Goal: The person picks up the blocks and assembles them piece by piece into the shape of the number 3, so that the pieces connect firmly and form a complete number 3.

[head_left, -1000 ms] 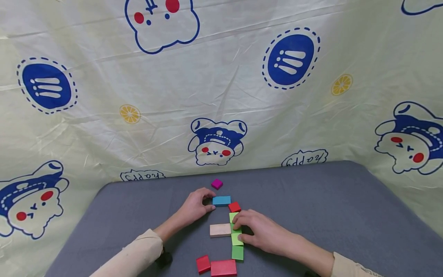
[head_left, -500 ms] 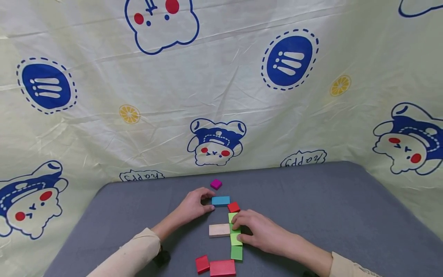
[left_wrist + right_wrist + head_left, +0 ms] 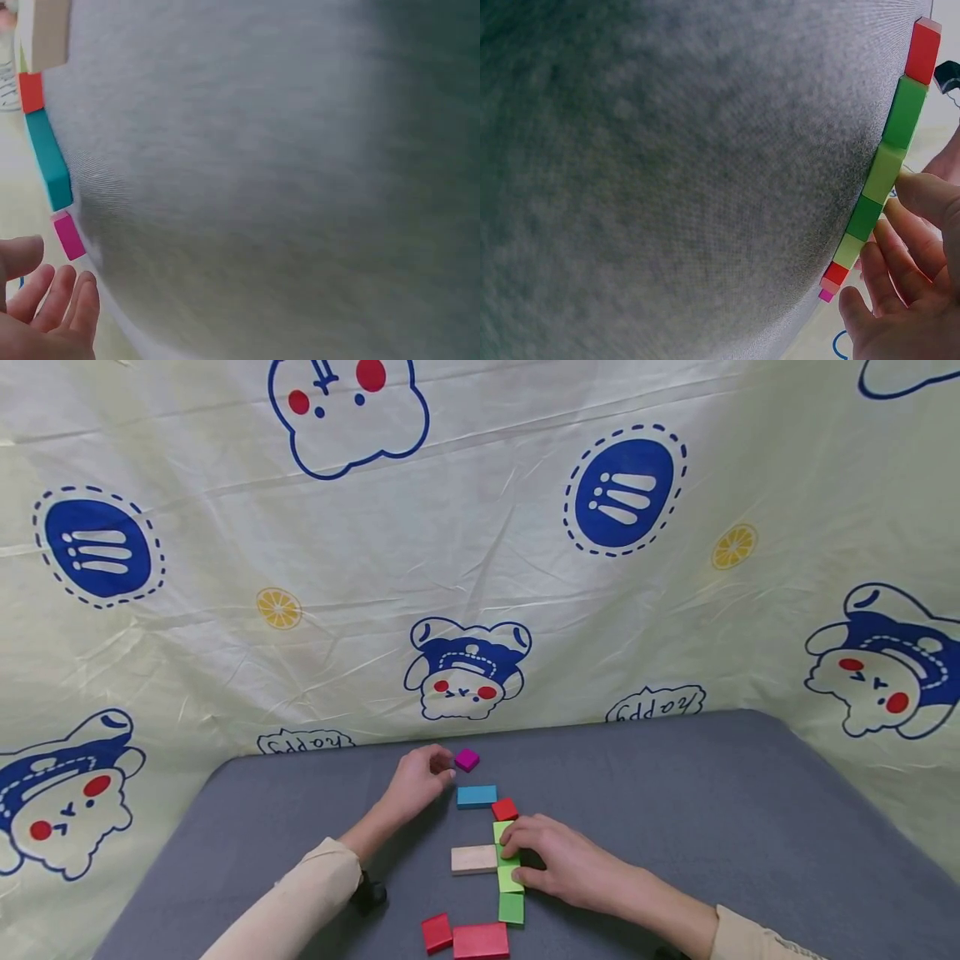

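Note:
My left hand [image 3: 415, 783] is beside a small magenta block [image 3: 467, 760] at the table's far side, fingertips just left of it. In the left wrist view the magenta block [image 3: 70, 236] stands a little beyond the loosely bent fingers. Nearer me lie a blue block [image 3: 477, 797] and a small red block [image 3: 505, 809]. My right hand [image 3: 573, 864] rests its thumb and fingers on a column of light and dark green blocks [image 3: 512, 881], partly covering them. In the right wrist view the thumb is right at a light green block [image 3: 883, 172].
A pale wooden block [image 3: 473, 860] juts left from the green column. At the near end lie a long red block [image 3: 481, 942] and a smaller, tilted red block [image 3: 437, 933]. Behind the grey table [image 3: 675, 793] hangs a printed curtain [image 3: 480, 527].
My left hand has left the blue block and moved away from me to the magenta block. My right hand stays on the green blocks.

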Tool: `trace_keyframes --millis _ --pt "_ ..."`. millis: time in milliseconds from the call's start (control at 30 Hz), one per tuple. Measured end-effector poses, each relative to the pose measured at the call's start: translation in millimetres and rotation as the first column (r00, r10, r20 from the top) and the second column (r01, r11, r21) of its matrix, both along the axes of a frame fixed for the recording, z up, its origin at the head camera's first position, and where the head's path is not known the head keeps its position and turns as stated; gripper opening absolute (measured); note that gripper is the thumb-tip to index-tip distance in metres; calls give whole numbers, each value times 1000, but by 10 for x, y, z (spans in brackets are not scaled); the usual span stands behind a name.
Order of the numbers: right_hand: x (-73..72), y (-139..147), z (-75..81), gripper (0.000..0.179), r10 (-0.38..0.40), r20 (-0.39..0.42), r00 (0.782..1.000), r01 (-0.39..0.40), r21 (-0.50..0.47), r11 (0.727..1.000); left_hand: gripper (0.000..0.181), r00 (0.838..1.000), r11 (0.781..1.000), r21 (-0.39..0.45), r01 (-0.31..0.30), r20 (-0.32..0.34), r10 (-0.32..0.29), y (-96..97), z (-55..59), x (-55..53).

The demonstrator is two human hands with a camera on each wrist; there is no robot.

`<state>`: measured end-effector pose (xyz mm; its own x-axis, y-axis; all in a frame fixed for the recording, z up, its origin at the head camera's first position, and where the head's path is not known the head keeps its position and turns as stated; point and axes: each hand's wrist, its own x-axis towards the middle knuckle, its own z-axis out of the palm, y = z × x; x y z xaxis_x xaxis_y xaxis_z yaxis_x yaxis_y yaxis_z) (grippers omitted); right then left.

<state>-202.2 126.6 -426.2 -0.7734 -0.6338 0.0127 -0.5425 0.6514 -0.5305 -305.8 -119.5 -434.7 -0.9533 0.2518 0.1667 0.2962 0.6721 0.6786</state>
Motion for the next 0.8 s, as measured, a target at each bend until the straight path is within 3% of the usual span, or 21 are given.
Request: trace_keyframes --millis 233,400,600,800 --pt "3 0 -1 18 8 -9 1000 -8 -15 1000 34 997 996 28 -83 8 82 118 -40 -123" --pt "3 -1 4 18 13 -11 1000 -13 -10 1000 39 992 991 -30 -127 2 127 211 -96 -192" --pt "7 3 8 18 12 -18 1000 -12 -10 1000 37 989 983 -107 -148 -12 148 306 -109 -232" --pt "11 -1 12 19 9 -9 1000 -9 -12 1000 28 988 983 -101 -156 -2 156 310 -135 -259"
